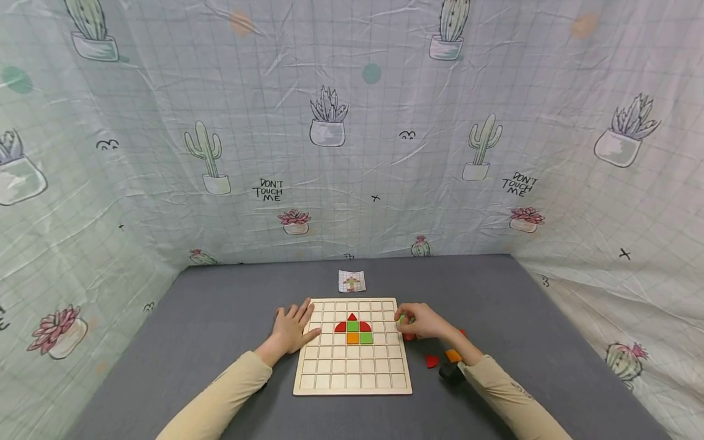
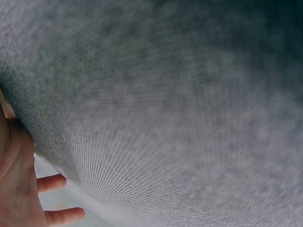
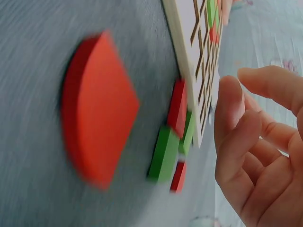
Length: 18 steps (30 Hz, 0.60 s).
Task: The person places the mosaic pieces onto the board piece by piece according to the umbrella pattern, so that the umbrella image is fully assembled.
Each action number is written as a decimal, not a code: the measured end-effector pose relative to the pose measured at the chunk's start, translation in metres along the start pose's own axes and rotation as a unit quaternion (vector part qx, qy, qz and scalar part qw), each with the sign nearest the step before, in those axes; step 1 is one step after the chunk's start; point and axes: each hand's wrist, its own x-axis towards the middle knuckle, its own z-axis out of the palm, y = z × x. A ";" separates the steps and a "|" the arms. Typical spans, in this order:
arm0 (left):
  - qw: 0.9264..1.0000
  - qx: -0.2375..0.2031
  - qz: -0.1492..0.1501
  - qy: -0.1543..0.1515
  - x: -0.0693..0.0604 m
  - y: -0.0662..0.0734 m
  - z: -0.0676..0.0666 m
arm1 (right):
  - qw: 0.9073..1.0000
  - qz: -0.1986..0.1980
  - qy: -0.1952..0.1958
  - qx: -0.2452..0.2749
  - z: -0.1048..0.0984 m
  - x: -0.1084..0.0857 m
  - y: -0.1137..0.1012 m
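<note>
A wooden grid board lies on the grey table. Near its middle sit a red triangle, two red quarter-round pieces, two green squares and an orange square. My left hand, fingers spread, rests on the board's left edge. Just off the right edge is my right hand, above loose green blocks and red blocks. Its thumb and fingers are loosely bent, and no piece shows between them in the right wrist view. A red quarter-round piece lies near that wrist.
A small card with a printed coloured pattern lies behind the board. Right of the board are an orange piece and a dark object by the right sleeve. A cactus-print curtain stands around the table.
</note>
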 end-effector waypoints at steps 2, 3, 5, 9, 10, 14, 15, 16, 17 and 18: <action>1.000 -0.001 0.000 -0.001 0.000 0.000 0.000 | 1.000 0.003 0.003 -0.003 -0.005 -0.005 0.004; 1.000 -0.002 0.000 -0.001 0.001 0.000 0.001 | 1.000 0.007 0.002 -0.004 -0.007 -0.007 0.007; 1.000 -0.003 0.000 -0.002 0.001 0.001 0.001 | 1.000 0.016 -0.002 0.000 -0.012 -0.012 0.011; 1.000 -0.001 -0.001 -0.005 0.000 0.001 0.000 | 0.999 0.039 -0.012 0.007 -0.020 -0.021 0.019; 1.000 -0.001 -0.001 -0.005 0.000 0.001 0.000 | 0.999 0.044 -0.014 0.009 -0.022 -0.022 0.021; 1.000 0.001 -0.001 -0.004 -0.001 0.000 -0.003 | 0.998 0.057 -0.018 0.002 -0.025 -0.027 0.030; 1.000 0.000 0.000 -0.003 -0.002 0.000 -0.004 | 0.998 0.057 -0.019 -0.002 -0.026 -0.028 0.032; 1.000 -0.001 0.001 -0.001 -0.002 0.000 -0.004 | 0.998 0.056 -0.019 -0.005 -0.026 -0.029 0.033; 1.000 -0.001 0.002 0.001 -0.002 0.000 -0.005 | 0.998 0.055 -0.020 -0.008 -0.026 -0.030 0.034; 1.000 -0.002 0.003 0.003 -0.003 0.001 -0.005 | 0.998 0.056 -0.021 -0.009 -0.026 -0.031 0.036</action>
